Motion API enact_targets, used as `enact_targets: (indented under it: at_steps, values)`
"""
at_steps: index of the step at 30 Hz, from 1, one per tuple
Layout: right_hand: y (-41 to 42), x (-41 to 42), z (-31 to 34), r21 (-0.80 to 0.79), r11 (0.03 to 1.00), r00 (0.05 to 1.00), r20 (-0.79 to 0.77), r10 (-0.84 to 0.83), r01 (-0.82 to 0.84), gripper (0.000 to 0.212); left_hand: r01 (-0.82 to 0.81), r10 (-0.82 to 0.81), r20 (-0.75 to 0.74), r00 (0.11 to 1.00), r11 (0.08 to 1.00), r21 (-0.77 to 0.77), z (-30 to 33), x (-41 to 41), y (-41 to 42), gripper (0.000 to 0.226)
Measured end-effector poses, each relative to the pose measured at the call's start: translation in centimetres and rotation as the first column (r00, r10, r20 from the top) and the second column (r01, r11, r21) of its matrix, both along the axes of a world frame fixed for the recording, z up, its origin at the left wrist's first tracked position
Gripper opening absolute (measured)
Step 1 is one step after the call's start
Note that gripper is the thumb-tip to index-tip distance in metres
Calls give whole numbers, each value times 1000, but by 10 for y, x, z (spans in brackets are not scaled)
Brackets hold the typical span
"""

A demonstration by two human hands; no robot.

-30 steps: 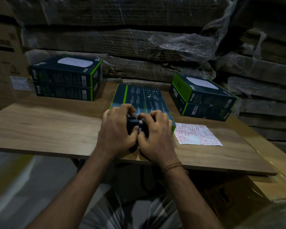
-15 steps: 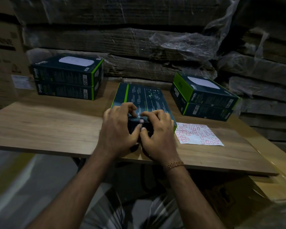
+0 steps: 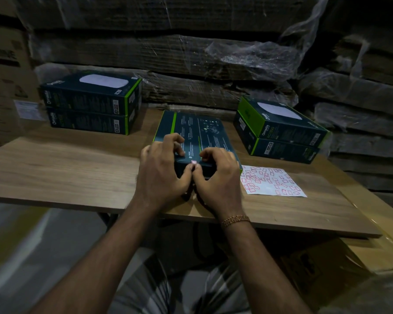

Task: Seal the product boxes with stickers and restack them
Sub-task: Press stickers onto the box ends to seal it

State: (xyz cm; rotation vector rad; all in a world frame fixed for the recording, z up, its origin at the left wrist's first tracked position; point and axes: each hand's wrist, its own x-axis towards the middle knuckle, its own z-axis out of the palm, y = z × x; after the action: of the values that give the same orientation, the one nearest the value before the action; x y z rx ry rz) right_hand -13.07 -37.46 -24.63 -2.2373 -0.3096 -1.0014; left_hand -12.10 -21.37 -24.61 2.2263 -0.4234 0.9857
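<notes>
Your left hand (image 3: 162, 175) and right hand (image 3: 218, 177) sit side by side at the near edge of the box (image 3: 197, 132), which lies flat at the centre of the table (image 3: 66, 173). Both hands grip that box: fingers curled over its top face, thumbs meeting on its near end face. Just above the thumb tips, a small red-outlined sticker (image 3: 194, 162) sits on the top edge of the box, apparently bridging the top face and the end flap. Whether its lower half is fully pressed down cannot be told; the thumbs cover it.

Judged step: sealing this box, with the sticker being rubbed flat over the flap seam. The next move calls for a firm press along both halves of the sticker, then a lift of the box onto a stack.

At 3 o'clock from your hands, just beside the box, lies the sheet (image 3: 272, 182) of stickers, many still on it. Beyond it, at 2 o'clock, stands a right stack (image 3: 279, 130) of two boxes. At 10 o'clock, well apart, stands a left stack (image 3: 91, 103) of two more. Which stack holds sealed boxes cannot be told. Wrapped cartons (image 3: 191, 53) fill the far side at 12 o'clock.
</notes>
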Motion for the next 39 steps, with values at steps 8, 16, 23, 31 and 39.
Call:
enact_targets:
  at_steps: [8,16,23,31,39]
  values:
    - [-2,0,-1,22,999,1000,5,25,-25,26,37,-38,-16,999,999,-21,1,1,4,64]
    - [-3,1,-1,11,1000,999,12,29,-29,24,25,-25,-23,999,999,22,0,4,3,63]
    - [-4,1,0,87,995,998,49,49,-53,15,28,-29,-8,1000,999,-31,-1,5,4,52]
    - [2,4,0,106,994,999,30,24,-27,16,41,-45,-39,998,994,-98,0,9,5,52]
    - [1,2,1,104,994,999,39,31,-34,14,59,-65,-51,997,990,-126,-1,9,5,59]
